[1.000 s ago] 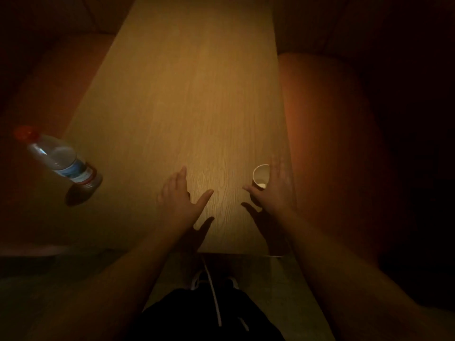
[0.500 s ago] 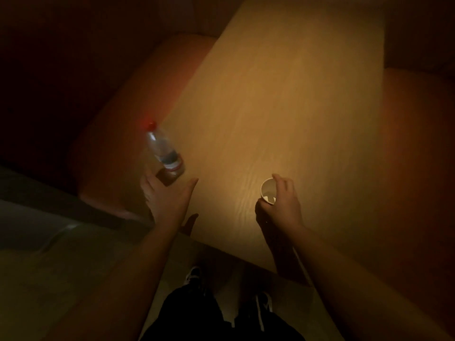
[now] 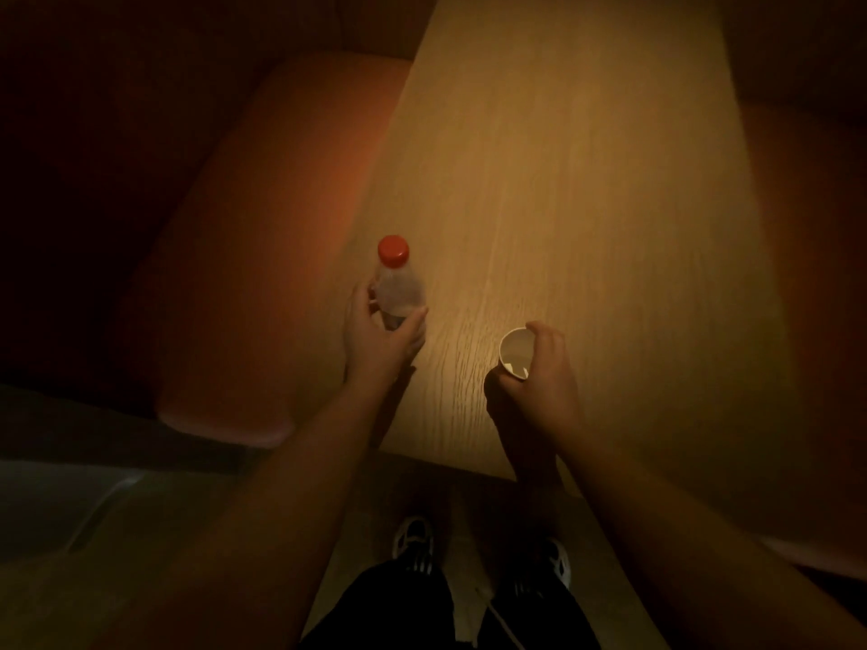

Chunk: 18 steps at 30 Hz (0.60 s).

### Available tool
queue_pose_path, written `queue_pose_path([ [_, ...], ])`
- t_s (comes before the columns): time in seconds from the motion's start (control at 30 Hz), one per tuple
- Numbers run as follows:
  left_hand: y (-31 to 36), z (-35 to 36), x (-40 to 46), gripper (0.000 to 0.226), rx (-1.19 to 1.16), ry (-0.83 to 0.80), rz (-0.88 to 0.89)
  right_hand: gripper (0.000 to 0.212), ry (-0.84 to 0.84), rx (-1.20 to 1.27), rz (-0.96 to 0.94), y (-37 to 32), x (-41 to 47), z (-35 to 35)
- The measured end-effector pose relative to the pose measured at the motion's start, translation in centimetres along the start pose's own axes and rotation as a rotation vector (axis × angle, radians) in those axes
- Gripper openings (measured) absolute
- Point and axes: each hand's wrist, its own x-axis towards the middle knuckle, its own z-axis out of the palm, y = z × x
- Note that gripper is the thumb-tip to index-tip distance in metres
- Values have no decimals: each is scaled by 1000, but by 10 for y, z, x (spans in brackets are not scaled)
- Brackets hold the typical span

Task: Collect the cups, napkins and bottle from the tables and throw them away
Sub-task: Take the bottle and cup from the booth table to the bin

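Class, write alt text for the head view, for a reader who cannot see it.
Seen from above in dim light, a person's left hand grips a red-capped bottle standing on a wooden table, while the right hand holds a white cup. An orange seat lies left of the table; the person's shoes show below.

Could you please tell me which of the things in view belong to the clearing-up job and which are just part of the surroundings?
Part of the job:
- bottle with a red cap, gripped by the left hand
- cup, gripped by the right hand

Just there:
- wooden table
- orange seat to the left of the table
- floor
- the person's shoes
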Motion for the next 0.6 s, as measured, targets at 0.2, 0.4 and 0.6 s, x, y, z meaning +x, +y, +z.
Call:
queue_pose_path([
  [0.2,-2,4,-3,67,68,-214,85,74,116,49,58,-8,-26,1],
  [0.4,21,40,-29,65,49,-469,147,72,354,42,190,6,-67,-50],
  [0.6,59,101,-105,73,55,-753,318,71,613,63,423,42,-158,-103],
])
